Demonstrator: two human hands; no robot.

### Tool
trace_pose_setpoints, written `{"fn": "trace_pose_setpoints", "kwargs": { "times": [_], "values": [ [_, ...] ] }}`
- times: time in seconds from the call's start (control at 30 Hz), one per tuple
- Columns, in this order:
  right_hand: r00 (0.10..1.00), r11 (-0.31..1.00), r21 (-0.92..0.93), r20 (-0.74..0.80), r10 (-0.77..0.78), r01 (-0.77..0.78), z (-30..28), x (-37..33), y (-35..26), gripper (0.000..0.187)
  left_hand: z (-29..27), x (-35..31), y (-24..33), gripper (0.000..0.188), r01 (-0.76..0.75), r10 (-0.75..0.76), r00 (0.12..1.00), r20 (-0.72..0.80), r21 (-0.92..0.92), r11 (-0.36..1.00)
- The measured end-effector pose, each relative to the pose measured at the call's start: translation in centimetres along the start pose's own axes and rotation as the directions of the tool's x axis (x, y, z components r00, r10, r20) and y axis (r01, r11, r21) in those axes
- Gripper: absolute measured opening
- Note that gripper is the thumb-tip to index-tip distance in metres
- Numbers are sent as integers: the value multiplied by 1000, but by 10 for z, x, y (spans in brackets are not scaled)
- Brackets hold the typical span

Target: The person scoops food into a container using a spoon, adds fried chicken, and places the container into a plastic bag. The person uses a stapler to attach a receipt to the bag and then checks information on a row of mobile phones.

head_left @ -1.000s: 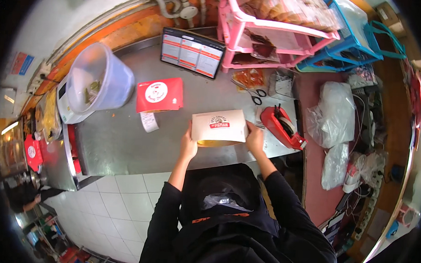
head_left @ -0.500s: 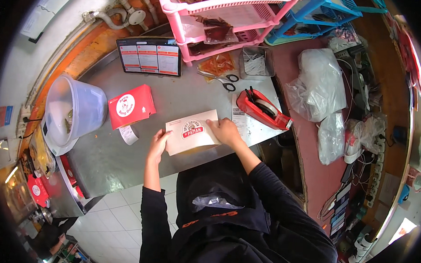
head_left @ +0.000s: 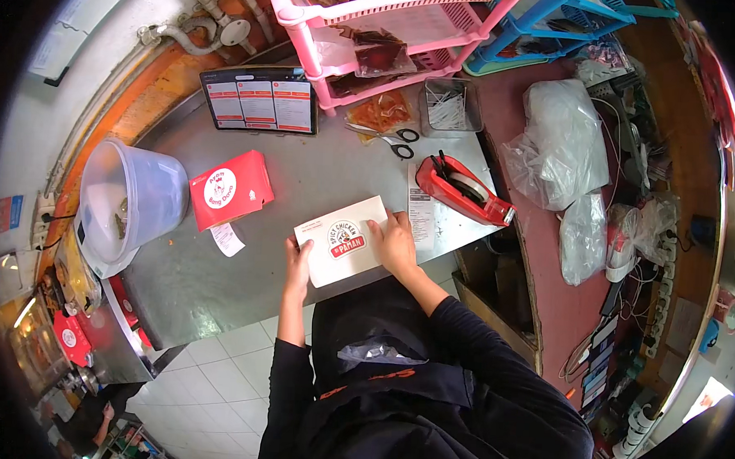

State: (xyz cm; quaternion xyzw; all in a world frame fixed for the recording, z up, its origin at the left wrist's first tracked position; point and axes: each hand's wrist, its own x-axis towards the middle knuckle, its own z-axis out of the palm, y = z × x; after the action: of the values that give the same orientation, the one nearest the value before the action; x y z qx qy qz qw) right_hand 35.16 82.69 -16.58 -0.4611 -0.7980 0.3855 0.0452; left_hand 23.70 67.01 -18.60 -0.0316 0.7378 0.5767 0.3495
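Note:
Between my two hands is a white cardboard food box (head_left: 323, 259) with a round printed emblem on its lid, near the front edge of the metal table. My left hand (head_left: 298, 267) grips its left side, the thumb up along the edge. On the right side, my right hand (head_left: 395, 245) holds it with the thumb on top and the fingers around the edge. The box's underside is hidden. Just right of my right hand lies a printed paper slip (head_left: 420, 215), beside a red tape dispenser (head_left: 467, 193). A red food box (head_left: 255, 175) stands to the left with a receipt (head_left: 228, 240) at its base.
At the back are a tablet (head_left: 258, 102), black-handled scissors (head_left: 402, 142), a sauce packet (head_left: 379, 111) and a tray of white sticks (head_left: 451, 110). A clear plastic tub (head_left: 158, 187) stands left. Pink rack (head_left: 333, 68) and blue rack (head_left: 507, 40) rise behind; plastic bags (head_left: 560, 148) lie right.
Both hands have drawn the white box slightly right and toward me, and its lid now faces up more squarely. My left hand has shifted right with it.

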Motion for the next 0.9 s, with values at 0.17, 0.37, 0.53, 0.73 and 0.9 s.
{"fn": "trace_pose_setpoints", "kwargs": {
  "times": [0.17, 0.37, 0.53, 0.73, 0.9],
  "values": [
    [999, 999, 47, 42, -20, 18, -4, -3, 0, 46, -11, 14, 11, 42, 59, 41, 959, 281, -339, 939],
    [972, 975, 64, -115, -205, 213, 11, -3, 11, 65, 7, 13, 1, 53, -468, 490, 871, 41, 375, 801],
    [762, 727, -235, 263, -591, 645, -26, 12, -8, 91, -2, 0, 52, 78, -750, 552, 621, 557, 626, 213],
    [453, 584, 183, 465, -760, 791, -33, 32, 10, 62, -4, -4, 64, 71, -816, 316, 555, 770, 577, 29],
    [462, 482, 12, 264, -847, 876, -39, 4, 32, 30, 7, -28, 42, 64, -797, 231, 586, 777, 603, -6]
  ]
}}
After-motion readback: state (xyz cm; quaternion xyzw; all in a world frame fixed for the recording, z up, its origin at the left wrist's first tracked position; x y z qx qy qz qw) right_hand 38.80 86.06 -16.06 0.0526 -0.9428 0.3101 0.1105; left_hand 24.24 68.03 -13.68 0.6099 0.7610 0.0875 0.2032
